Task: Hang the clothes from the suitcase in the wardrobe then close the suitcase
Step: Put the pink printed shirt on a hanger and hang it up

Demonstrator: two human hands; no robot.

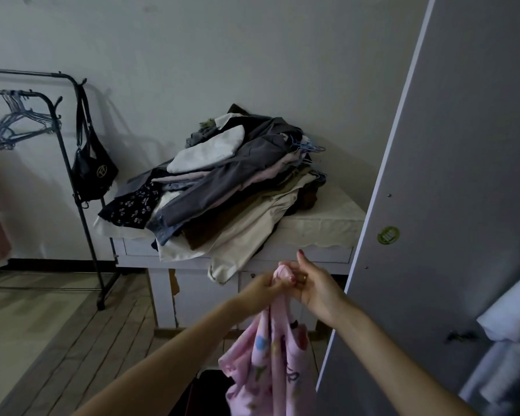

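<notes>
Both hands meet near the wardrobe door [451,175]: the left hand [264,288] and right hand [311,283] pinch the top of a pink printed garment [270,364] (it hangs below them).

Both arms outstretched; left grip [264,287] and right grip [308,285] apparently pinching.

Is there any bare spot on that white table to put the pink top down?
Yes: the table's right end, between the clothes pile and the wardrobe door, shows bare cloth. The pile crowds the left and middle, spilling over the front edge. Both hands, left hand and right hand, grip the pink garment.
</notes>
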